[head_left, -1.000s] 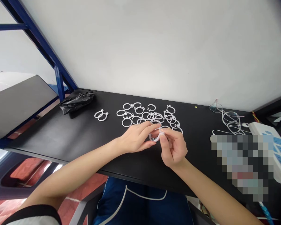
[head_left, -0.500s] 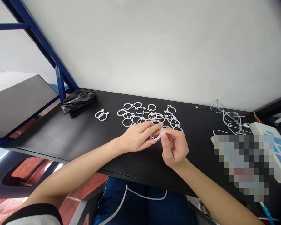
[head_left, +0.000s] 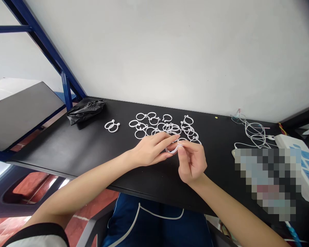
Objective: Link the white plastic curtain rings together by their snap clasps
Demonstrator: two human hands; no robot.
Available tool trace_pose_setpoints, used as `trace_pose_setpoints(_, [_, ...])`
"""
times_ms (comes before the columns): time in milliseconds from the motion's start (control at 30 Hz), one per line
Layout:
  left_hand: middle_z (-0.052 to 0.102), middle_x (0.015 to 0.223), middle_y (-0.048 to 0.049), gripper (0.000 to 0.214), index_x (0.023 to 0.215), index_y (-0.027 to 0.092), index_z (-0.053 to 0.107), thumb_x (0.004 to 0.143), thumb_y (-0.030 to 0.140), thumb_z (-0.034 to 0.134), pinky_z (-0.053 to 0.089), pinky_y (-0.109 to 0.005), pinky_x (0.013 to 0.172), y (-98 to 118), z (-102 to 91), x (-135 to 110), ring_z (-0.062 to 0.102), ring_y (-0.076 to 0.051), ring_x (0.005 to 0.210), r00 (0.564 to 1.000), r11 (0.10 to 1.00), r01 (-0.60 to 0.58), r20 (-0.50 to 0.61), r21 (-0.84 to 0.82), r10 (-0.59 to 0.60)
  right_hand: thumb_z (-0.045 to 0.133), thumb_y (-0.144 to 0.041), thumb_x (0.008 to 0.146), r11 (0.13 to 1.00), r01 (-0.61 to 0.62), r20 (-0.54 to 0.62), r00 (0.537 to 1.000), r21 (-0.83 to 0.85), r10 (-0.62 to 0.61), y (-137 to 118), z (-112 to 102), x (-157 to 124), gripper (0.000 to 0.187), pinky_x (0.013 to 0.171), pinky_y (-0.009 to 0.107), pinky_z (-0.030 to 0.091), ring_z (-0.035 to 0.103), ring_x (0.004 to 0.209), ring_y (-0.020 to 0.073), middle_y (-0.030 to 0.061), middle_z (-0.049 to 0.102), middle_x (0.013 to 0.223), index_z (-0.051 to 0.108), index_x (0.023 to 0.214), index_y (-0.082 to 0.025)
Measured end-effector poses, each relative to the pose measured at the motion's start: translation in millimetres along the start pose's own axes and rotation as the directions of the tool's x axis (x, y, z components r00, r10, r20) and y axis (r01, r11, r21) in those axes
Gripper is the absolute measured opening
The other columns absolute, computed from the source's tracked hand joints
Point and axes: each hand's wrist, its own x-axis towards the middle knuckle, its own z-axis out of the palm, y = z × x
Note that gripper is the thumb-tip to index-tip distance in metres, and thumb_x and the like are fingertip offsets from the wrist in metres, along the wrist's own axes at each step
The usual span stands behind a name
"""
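Note:
Between my two hands is a white plastic ring (head_left: 173, 151), held just above the front part of the black table. My left hand (head_left: 153, 149) grips the ring's left side between thumb and fingers. On its right side, the thumb and index finger of my right hand (head_left: 193, 161) pinch it, the other fingers curled in. Just beyond my hands lies a loose group of similar white rings (head_left: 150, 131) with small knobs, several overlapping; my fingers hide some of them. Two more linked or overlapping white rings (head_left: 111, 126) lie apart on the left.
A crumpled black plastic bag (head_left: 86, 112) sits at the table's (head_left: 92, 151) back left. To the right are eyeglasses (head_left: 239, 118), a coiled white cable (head_left: 254, 135), a blurred-out object (head_left: 267, 181) and a white power strip (head_left: 298, 161). A white wall stands behind.
Hardly anything differs. Both hands keep their grip on the ring, with only a very slight shift of the fingers; the rings on the table have stayed put.

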Motion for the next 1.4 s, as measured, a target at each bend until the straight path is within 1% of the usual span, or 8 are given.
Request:
trace_pose_setpoints(167, [0.062, 0.1, -0.0095, 0.051, 0.145, 0.015, 0.035, 0.104, 0.044, 0.024, 0.054, -0.022, 0.063, 0.4, -0.2, 1.1, 0.063, -0.016, 0.088, 1.0, 1.0, -0.003, -0.003, -0.002, 0.003, 0.052, -0.002, 0.089, 1.0, -0.013, -0.003, 1.0, 0.0, 0.013, 0.0, -0.3, -1.6, 0.035, 0.067, 0.033, 0.064, 0.075, 0.082, 0.0198, 0.0062, 0.074, 0.095, 0.058, 0.119, -0.019])
trace_pose_setpoints(300, [0.062, 0.1, -0.0098, 0.052, 0.144, 0.014, 0.036, 0.104, 0.045, 0.026, 0.054, -0.022, 0.065, 0.3, -0.3, 1.0, 0.063, -0.016, 0.087, 1.0, 1.0, -0.01, -0.016, -0.005, 0.009, 0.052, -0.004, 0.09, 1.0, -0.02, -0.003, 1.0, -0.019, 0.02, 0.1, -1.3, -4.4, 0.034, 0.065, 0.033, 0.064, 0.075, 0.079, 0.0197, 0.0056, 0.074, 0.093, 0.058, 0.12, -0.019])
trace_pose_setpoints(467, [0.062, 0.1, -0.0098, 0.052, 0.144, 0.014, 0.036, 0.104, 0.046, 0.026, 0.054, -0.022, 0.063, 0.0, -0.1, 0.8, 0.064, -0.016, 0.087, 1.0, 1.0, -0.015, -0.025, 0.01, 0.015, 0.052, -0.004, 0.09, 0.999, -0.021, -0.004, 1.0, -0.032, 0.021, 0.6, -1.5, -5.6, 0.035, 0.066, 0.033, 0.064, 0.075, 0.077, 0.0194, 0.0049, 0.074, 0.091, 0.058, 0.121, -0.02])
trace_pose_setpoints(667, [0.063, 0.099, -0.0098, 0.053, 0.146, 0.016, 0.034, 0.104, 0.046, 0.024, 0.054, -0.022, 0.063, 0.5, -0.2, 1.3, 0.064, -0.016, 0.085, 1.0, 1.0, -0.011, -0.012, 0.019, 0.011, 0.054, -0.004, 0.089, 0.998, -0.012, -0.019, 1.0, -0.06, 0.011, 0.0, -1.7, -4.4, 0.035, 0.065, 0.032, 0.064, 0.075, 0.074, 0.0189, 0.0037, 0.074, 0.089, 0.059, 0.12, -0.02])
trace_pose_setpoints(900, [0.063, 0.099, -0.0096, 0.052, 0.145, 0.015, 0.035, 0.104, 0.046, 0.025, 0.053, -0.021, 0.062, 0.2, -2.1, 1.6, 0.064, -0.015, 0.084, 1.0, 0.999, -0.015, -0.007, 0.029, 0.015, 0.054, -0.003, 0.088, 0.997, -0.011, -0.009, 1.0, -0.08, 0.011, -1.0, -3.0, -3.5, 0.036, 0.064, 0.03, 0.063, 0.075, 0.073, 0.018, 0.0038, 0.075, 0.089, 0.06, 0.12, -0.02])
trace_pose_setpoints(1133, [0.063, 0.102, -0.0107, 0.053, 0.148, 0.016, 0.032, 0.104, 0.045, 0.025, 0.054, -0.022, 0.062, -2.4, -1.7, 0.3, 0.063, -0.016, 0.086, 0.999, 0.999, -0.028, -0.015, 0.032, 0.028, 0.054, -0.005, 0.089, 0.995, -0.02, 0.007, 1.0, -0.099, 0.02, -2.7, -3.7, -1.2, 0.033, 0.062, 0.029, 0.063, 0.076, 0.072, 0.0187, 0.0036, 0.077, 0.088, 0.06, 0.118, -0.02])
trace_pose_setpoints(1400, [0.064, 0.101, -0.0107, 0.05, 0.143, 0.015, 0.037, 0.103, 0.045, 0.028, 0.054, -0.022, 0.059, -3.6, -2.3, 0.0, 0.064, -0.016, 0.085, 1.0, 0.998, -0.021, -0.015, 0.063, 0.022, 0.055, -0.005, 0.09, 0.993, -0.046, 0.022, 0.999, -0.105, 0.048, -1.9, -4.4, -1.6, 0.033, 0.057, 0.028, 0.061, 0.074, 0.064, 0.0162, 0.0027, 0.078, 0.086, 0.06, 0.118, -0.021])
